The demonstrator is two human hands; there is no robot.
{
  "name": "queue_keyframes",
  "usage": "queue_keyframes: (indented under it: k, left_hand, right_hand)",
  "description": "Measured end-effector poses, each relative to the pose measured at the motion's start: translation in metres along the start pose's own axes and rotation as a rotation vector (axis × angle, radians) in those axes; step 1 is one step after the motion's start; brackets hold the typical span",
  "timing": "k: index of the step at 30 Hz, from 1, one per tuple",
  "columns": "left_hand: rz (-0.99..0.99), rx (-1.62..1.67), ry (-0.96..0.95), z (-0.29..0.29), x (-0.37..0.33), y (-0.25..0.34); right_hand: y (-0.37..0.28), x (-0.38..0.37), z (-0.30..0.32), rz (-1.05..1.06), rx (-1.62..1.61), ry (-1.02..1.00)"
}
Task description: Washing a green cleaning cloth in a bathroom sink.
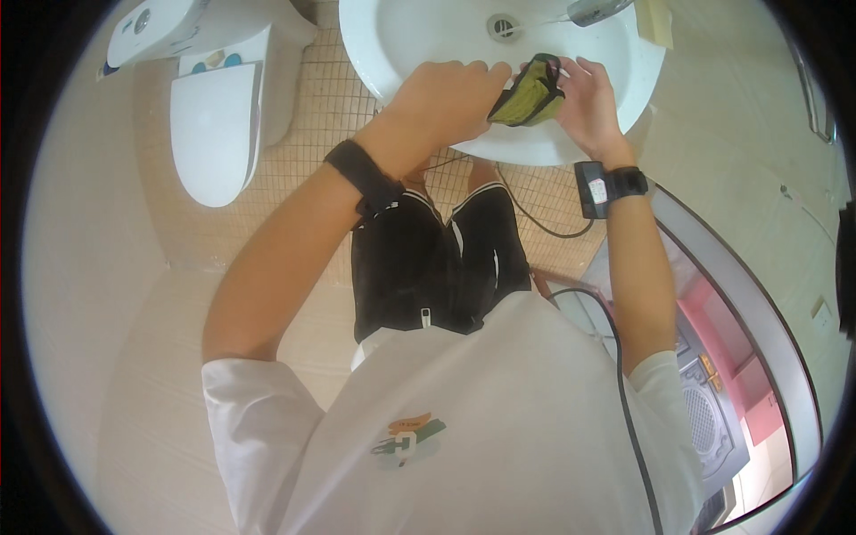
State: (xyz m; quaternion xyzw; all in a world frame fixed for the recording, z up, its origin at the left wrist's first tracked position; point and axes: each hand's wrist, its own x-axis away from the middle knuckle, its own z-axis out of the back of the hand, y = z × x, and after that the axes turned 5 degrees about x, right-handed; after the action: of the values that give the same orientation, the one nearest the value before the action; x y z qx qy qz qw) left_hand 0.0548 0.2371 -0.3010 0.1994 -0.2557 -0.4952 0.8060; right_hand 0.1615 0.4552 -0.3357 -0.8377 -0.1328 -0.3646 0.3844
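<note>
A yellow-green cloth item with black edging point(528, 96), folded or crumpled, is held between my hands above the near side of the white washbasin point(374, 45). My left hand point(448, 100) grips its left end, back of the hand upward, with most fingertips hidden. On the other side, my right hand point(588, 102) has its palm turned toward the cloth, and its fingers curl at the cloth's right edge. A thin stream of water runs from the metal faucet point(599, 11) toward the drain point(504, 28).
A white toilet point(214, 134) with its lid down stands at the left on small tan floor tiles point(330, 107). Dark cables hang beside my legs and over my shirt. At the right, a framed opening or mirror point(740, 330) shows pink and grey furnishings. A metal rail point(813, 98) is on the wall.
</note>
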Motion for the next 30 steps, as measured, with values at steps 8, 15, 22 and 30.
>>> queue_keyframes:
  k: [8,15,22,30]
  left_hand:
    - [-0.023,-0.053,0.066,-0.032,-0.002,0.009]
    - [-0.011,-0.084,0.052,-0.036,-0.004,0.004]
    - [0.006,-0.077,0.099,-0.044,0.004,0.003]
    - [-0.001,-0.060,0.178,-0.022,0.016,0.004]
  right_hand:
    - [0.024,-0.013,-0.036,0.158,0.222,0.129]
    - [0.030,-0.011,-0.046,0.221,0.321,0.150]
    - [0.043,-0.011,-0.048,0.256,0.306,0.206]
    - [0.000,0.021,-0.051,0.350,0.980,-0.040]
